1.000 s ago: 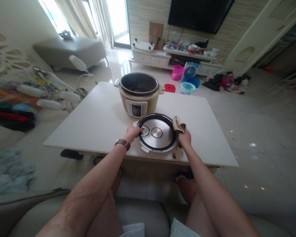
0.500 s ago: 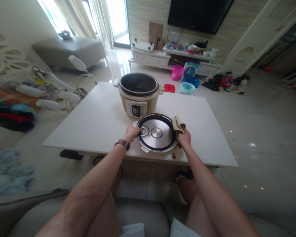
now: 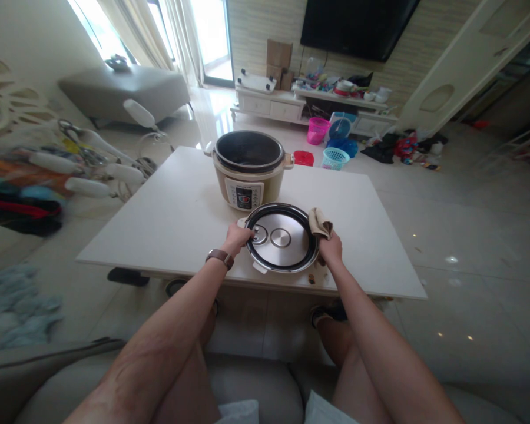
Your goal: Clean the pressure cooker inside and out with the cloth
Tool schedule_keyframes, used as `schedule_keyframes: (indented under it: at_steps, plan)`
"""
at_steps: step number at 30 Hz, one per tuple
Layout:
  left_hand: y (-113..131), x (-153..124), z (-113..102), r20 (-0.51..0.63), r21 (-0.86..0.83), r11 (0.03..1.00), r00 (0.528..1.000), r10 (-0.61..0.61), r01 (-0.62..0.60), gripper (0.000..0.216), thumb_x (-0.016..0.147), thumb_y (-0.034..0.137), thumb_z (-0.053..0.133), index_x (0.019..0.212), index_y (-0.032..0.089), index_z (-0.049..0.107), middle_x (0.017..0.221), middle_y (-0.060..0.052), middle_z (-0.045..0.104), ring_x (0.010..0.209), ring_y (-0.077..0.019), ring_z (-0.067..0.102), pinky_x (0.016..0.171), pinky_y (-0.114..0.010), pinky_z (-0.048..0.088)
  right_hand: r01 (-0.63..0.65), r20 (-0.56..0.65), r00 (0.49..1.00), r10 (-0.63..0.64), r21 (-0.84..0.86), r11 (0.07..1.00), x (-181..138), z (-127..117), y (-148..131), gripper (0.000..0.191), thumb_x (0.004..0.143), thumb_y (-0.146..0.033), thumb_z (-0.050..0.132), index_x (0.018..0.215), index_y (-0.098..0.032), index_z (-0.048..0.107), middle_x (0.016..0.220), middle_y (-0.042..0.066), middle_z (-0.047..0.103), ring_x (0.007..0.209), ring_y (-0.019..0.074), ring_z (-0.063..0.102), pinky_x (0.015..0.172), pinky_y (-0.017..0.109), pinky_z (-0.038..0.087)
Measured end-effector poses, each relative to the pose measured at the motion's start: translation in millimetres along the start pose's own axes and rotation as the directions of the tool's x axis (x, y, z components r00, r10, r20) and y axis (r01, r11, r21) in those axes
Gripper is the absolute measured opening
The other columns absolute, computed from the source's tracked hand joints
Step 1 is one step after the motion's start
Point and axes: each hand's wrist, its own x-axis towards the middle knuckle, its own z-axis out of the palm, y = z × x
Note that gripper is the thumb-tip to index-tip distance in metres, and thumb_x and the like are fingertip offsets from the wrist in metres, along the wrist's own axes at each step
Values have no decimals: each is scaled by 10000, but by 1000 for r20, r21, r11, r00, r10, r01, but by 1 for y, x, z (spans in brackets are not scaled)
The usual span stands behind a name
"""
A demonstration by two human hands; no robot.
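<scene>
A round pressure cooker lid (image 3: 287,250), its steel underside and black sealing ring facing me, is tilted over the near part of the table. On its left rim my left hand (image 3: 239,237) is closed, with the thumb on the inner side. My right hand (image 3: 331,247) is closed around a folded beige cloth (image 3: 320,224), which lies against the lid's right rim. Just beyond the lid stands the electric pressure cooker (image 3: 247,171), uncovered, with a dark inner pot and a control panel facing me.
The white table (image 3: 159,224) bears the cooker, and small brown bits (image 3: 311,279) lie by its front edge. Past it on the floor are a pink basket (image 3: 318,131), a light blue basket (image 3: 335,158) and a red item (image 3: 303,158). A lamp with white shades (image 3: 123,174) stands at left.
</scene>
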Motion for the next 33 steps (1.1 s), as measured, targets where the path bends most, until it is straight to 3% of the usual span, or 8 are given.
schedule_keyframes:
  at_steps: [33]
  plan:
    - [-5, 7, 0, -7, 40, 999, 1000, 31, -31, 575, 547, 40, 757, 1107, 164, 715, 878, -68, 764, 714, -208, 724, 580, -268, 557, -4, 3, 1000, 4, 14, 1000, -3, -4, -5, 411, 934, -454, 594, 1270, -268, 742, 1200, 128, 791, 1120, 335, 727, 982, 445, 551]
